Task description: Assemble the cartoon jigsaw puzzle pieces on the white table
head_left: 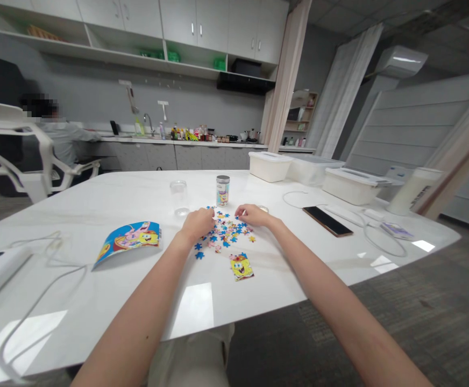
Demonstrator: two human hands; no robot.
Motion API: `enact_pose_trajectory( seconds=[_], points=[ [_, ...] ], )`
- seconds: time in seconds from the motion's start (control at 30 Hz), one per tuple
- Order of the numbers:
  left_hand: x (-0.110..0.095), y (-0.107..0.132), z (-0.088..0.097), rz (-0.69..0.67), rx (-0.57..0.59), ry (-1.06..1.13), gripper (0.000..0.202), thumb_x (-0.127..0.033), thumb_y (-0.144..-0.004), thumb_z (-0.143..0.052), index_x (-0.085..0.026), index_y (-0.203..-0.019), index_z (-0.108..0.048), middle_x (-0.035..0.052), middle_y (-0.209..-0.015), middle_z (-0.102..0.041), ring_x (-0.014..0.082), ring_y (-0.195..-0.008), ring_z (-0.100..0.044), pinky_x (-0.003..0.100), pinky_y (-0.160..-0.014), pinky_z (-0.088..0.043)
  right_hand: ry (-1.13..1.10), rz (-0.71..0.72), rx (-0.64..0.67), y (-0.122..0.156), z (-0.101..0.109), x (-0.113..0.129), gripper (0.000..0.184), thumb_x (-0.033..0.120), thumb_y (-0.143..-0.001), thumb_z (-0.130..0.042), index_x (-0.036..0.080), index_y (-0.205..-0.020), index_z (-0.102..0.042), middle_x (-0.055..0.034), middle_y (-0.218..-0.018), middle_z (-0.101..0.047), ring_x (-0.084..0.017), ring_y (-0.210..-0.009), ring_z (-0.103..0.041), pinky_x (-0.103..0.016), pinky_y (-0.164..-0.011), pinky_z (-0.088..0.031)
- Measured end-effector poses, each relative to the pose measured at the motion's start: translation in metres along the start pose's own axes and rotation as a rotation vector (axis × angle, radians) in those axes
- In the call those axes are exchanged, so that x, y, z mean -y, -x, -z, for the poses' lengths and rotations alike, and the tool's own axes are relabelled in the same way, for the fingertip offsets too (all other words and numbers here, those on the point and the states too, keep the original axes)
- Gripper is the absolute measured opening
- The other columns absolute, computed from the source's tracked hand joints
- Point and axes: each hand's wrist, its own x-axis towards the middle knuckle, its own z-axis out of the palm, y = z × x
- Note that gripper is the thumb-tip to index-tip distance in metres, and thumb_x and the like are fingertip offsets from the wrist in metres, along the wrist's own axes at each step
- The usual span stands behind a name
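A loose pile of small jigsaw puzzle pieces point(226, 232), mostly blue with some yellow and pink, lies on the white table. At the pile's left edge is my left hand point(199, 223), its fingers curled inward; what they hold, if anything, is hidden. My right hand point(254, 215) is at the upper right of the pile, with a small blue puzzle piece point(236, 217) at its pinched fingertips. Nearer to me, a joined block of puzzle point(241, 267) shows a yellow cartoon face. A curved picture sheet point(132, 239) with cartoon figures rests to the left.
Behind the pile stand a printed can point(222, 192) and a clear jar point(179, 199). A phone point(327, 221), white cables and lidded bins point(270, 165) are on the right. More cable and a white device point(0, 274) occupy the left. A person point(63, 137) sits beyond.
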Motion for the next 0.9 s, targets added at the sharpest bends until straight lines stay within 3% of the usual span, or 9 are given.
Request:
enact_pose_trajectory(
  seconds=[0.13,0.33,0.57,0.7,0.77,0.9],
  points=[
    [0.010,-0.004,0.002,0.021,-0.013,0.099,0.033,-0.025,-0.088,-0.044,-0.018,-0.108,-0.070,0.0122,-0.104,-0.071,0.0265,-0.100,-0.065,0.033,-0.081,-0.050,0.010,0.013,-0.006,0.000,0.000,0.000,0.020,0.008,-0.082,-0.058,0.017,-0.095,-0.070,-0.0042,-0.099,-0.071,-0.012,-0.084,-0.063,-0.021,-0.076,-0.047],
    [0.022,-0.008,0.002,-0.071,0.068,0.238,0.024,-0.037,-0.081,-0.063,-0.021,-0.092,-0.077,0.0050,-0.089,-0.075,0.0192,-0.084,-0.067,0.024,-0.076,-0.049,0.002,0.032,-0.009,0.000,0.000,0.000,0.023,0.004,-0.080,-0.057,0.016,-0.093,-0.071,-0.0043,-0.098,-0.071,-0.012,-0.086,-0.063,-0.020,-0.077,-0.047],
    [0.015,-0.008,-0.001,-0.091,0.058,0.318,0.025,-0.032,-0.084,-0.057,-0.017,-0.089,-0.076,0.0086,-0.091,-0.075,0.0211,-0.086,-0.066,0.026,-0.078,-0.048,0.012,0.048,-0.026,-0.002,-0.004,-0.002,0.022,0.005,-0.080,-0.056,0.016,-0.094,-0.070,-0.0050,-0.095,-0.070,-0.012,-0.078,-0.060,-0.022,-0.072,-0.045],
    [0.009,-0.010,-0.002,-0.060,0.030,0.408,0.031,-0.037,-0.086,-0.054,-0.015,-0.089,-0.075,0.0067,-0.082,-0.073,0.0176,-0.074,-0.064,0.024,-0.069,-0.047,0.024,0.092,-0.046,-0.002,-0.006,0.000,0.025,0.003,-0.079,-0.055,0.015,-0.096,-0.070,-0.0049,-0.093,-0.067,-0.012,-0.078,-0.058,-0.022,-0.073,-0.044],
    [0.007,-0.010,-0.003,-0.049,0.029,0.554,0.035,-0.046,-0.082,-0.059,-0.014,-0.083,-0.074,0.0026,-0.068,-0.068,0.0143,-0.062,-0.058,0.022,-0.058,-0.043,0.020,0.118,-0.061,-0.003,-0.007,0.001,0.025,0.003,-0.080,-0.054,0.015,-0.096,-0.069,-0.0048,-0.093,-0.066,-0.012,-0.079,-0.057,-0.022,-0.075,-0.043],
    [0.000,-0.008,-0.001,0.061,0.065,0.901,0.043,-0.057,-0.068,-0.071,-0.014,-0.066,-0.065,-0.0067,-0.044,-0.041,0.0073,-0.043,-0.033,0.021,-0.042,-0.025,-0.030,0.221,-0.122,-0.005,-0.011,0.006,0.017,0.009,-0.084,-0.055,0.014,-0.093,-0.068,-0.0045,-0.091,-0.062,-0.011,-0.074,-0.055,-0.023,-0.075,-0.043]
  ],
)
